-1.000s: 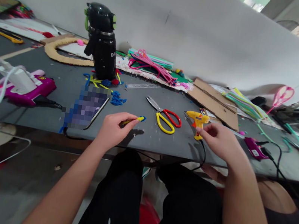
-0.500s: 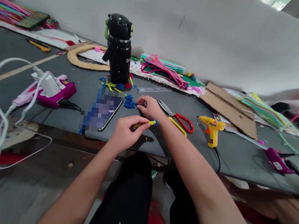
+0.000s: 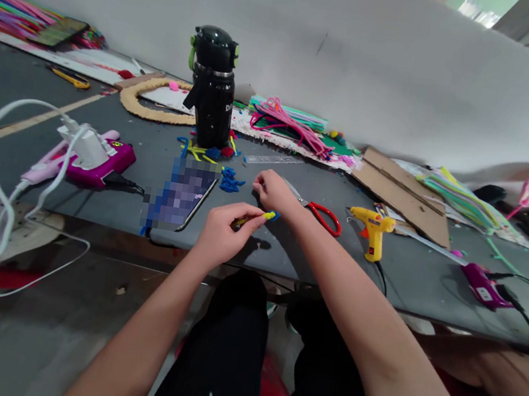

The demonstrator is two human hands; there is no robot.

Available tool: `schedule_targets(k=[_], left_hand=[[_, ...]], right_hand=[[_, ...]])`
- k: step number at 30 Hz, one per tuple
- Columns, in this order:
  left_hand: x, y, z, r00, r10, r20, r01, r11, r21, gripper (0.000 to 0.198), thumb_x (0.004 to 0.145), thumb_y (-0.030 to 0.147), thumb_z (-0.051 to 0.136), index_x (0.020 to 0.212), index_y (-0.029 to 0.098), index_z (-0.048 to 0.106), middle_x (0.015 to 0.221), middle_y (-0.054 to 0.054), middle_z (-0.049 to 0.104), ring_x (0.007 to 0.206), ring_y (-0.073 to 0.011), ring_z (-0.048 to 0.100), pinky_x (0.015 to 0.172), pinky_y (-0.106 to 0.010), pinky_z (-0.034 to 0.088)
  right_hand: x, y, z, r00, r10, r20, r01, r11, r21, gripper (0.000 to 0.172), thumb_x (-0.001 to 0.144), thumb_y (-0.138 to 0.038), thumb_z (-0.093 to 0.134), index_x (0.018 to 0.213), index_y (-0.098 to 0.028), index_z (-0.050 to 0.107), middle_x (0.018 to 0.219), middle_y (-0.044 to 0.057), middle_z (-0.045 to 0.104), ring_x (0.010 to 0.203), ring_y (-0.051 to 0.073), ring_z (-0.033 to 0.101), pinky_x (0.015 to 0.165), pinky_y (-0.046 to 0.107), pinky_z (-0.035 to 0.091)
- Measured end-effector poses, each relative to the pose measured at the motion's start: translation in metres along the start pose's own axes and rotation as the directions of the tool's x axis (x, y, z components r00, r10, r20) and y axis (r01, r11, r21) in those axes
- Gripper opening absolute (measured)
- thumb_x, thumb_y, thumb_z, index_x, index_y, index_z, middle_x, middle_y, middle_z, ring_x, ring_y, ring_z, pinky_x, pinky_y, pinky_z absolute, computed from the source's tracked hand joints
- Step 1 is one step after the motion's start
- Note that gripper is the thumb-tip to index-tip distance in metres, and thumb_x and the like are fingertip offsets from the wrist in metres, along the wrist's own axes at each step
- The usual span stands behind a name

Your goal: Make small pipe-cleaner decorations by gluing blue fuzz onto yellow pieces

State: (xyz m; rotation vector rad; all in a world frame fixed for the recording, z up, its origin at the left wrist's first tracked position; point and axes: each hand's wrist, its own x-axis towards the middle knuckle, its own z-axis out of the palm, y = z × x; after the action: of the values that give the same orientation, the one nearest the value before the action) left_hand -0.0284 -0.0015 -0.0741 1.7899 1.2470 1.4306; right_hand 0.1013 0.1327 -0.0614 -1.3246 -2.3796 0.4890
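My left hand (image 3: 232,230) pinches a yellow pipe cleaner piece (image 3: 268,215) with a blue tip, held just above the table's front part. My right hand (image 3: 270,189) is closed, its fingers curled low over the table; whatever they hold, if anything, is hidden. Left of those fingers, and apart from them, lies a small pile of blue fuzzy pieces (image 3: 231,184). A phone (image 3: 189,196) with a blurred screen rests beside the pile. Partly under my right forearm are scissors with red handles (image 3: 325,218).
A black bottle (image 3: 213,96) stands behind the phone. To the right lie a yellow glue gun (image 3: 373,228) and cardboard (image 3: 400,193). A purple power adapter (image 3: 103,166) with white cables sits at left. Pink pipe cleaners (image 3: 289,125) lie near the wall.
My right hand has drawn back to the right, away from the blue pile it was touching, its fingers now more curled. My left hand keeps its hold in nearly the same place.
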Motion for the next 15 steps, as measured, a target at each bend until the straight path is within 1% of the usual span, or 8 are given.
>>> schedule_targets(k=[3, 5, 6, 9, 11, 13, 15], left_hand=[[0.001, 0.002, 0.000, 1.000, -0.024, -0.009, 0.024, 1.000, 0.015, 0.017, 0.090, 0.034, 0.065, 0.091, 0.019, 0.073, 0.083, -0.004, 0.075, 0.073, -0.0154, 0.066, 0.069, -0.025, 0.050], [0.001, 0.002, 0.000, 0.999, -0.039, -0.008, 0.039, 0.999, 0.022, 0.019, 0.090, 0.035, 0.064, 0.091, 0.019, 0.073, 0.084, -0.004, 0.075, 0.073, -0.0159, 0.066, 0.068, -0.026, 0.050], [0.002, 0.002, 0.000, 0.999, -0.044, -0.007, 0.044, 0.999, 0.024, 0.020, 0.090, 0.036, 0.064, 0.092, 0.019, 0.073, 0.084, -0.005, 0.075, 0.073, -0.0162, 0.066, 0.067, -0.026, 0.050], [0.003, 0.002, 0.001, 0.998, -0.056, -0.006, 0.056, 0.998, 0.026, 0.022, 0.089, 0.038, 0.064, 0.091, 0.019, 0.074, 0.084, -0.006, 0.075, 0.073, -0.0169, 0.066, 0.064, -0.025, 0.049], [0.003, 0.001, 0.002, 0.998, -0.061, -0.006, 0.062, 0.998, 0.029, 0.022, 0.089, 0.039, 0.065, 0.091, 0.019, 0.074, 0.083, -0.005, 0.075, 0.073, -0.0165, 0.066, 0.063, -0.025, 0.048], [0.004, 0.001, 0.002, 0.998, -0.067, -0.002, 0.067, 0.998, 0.022, 0.021, 0.089, 0.038, 0.065, 0.091, 0.019, 0.074, 0.082, -0.005, 0.075, 0.072, -0.0158, 0.066, 0.064, -0.024, 0.048], [0.004, 0.002, 0.003, 0.997, -0.074, 0.009, 0.074, 0.997, 0.005, 0.021, 0.088, 0.037, 0.066, 0.091, 0.019, 0.074, 0.081, -0.004, 0.074, 0.071, -0.0153, 0.065, 0.064, -0.024, 0.048]], right_hand=[[-0.028, 0.006, -0.022, 0.999, 0.022, 0.027, -0.024, 0.997, 0.075, 0.011, 0.091, -0.016, 0.052, 0.093, -0.014, 0.062, 0.081, 0.005, 0.066, 0.073, 0.015, 0.057, 0.071, 0.028, 0.043], [-0.054, 0.008, -0.036, 0.999, 0.019, 0.051, -0.030, 0.972, 0.234, 0.007, 0.088, -0.020, 0.058, 0.088, -0.016, 0.063, 0.075, 0.002, 0.067, 0.069, 0.014, 0.058, 0.068, 0.027, 0.045], [-0.068, 0.008, -0.042, 0.998, 0.018, 0.056, -0.035, 0.948, 0.315, 0.008, 0.087, -0.022, 0.060, 0.087, -0.016, 0.065, 0.075, 0.002, 0.067, 0.069, 0.014, 0.059, 0.067, 0.028, 0.046], [-0.107, 0.006, -0.054, 0.995, 0.086, 0.056, -0.102, 0.820, 0.563, 0.015, 0.085, -0.028, 0.065, 0.092, -0.016, 0.070, 0.080, 0.003, 0.070, 0.073, 0.016, 0.066, 0.072, 0.030, 0.052], [-0.126, 0.004, -0.057, 0.988, 0.151, 0.045, -0.142, 0.729, 0.670, 0.021, 0.083, -0.031, 0.070, 0.099, -0.017, 0.070, 0.085, 0.005, 0.073, 0.079, 0.017, 0.070, 0.076, 0.033, 0.055], [-0.136, 0.001, -0.057, 0.979, 0.204, 0.024, -0.156, 0.664, 0.731, 0.027, 0.080, -0.032, 0.074, 0.102, -0.017, 0.070, 0.085, 0.005, 0.075, 0.080, 0.018, 0.071, 0.079, 0.034, 0.056], [-0.139, -0.001, -0.056, 0.972, 0.235, -0.003, -0.150, 0.632, 0.761, 0.028, 0.077, -0.033, 0.078, 0.100, -0.017, 0.072, 0.083, 0.005, 0.075, 0.078, 0.018, 0.072, 0.079, 0.034, 0.057]])
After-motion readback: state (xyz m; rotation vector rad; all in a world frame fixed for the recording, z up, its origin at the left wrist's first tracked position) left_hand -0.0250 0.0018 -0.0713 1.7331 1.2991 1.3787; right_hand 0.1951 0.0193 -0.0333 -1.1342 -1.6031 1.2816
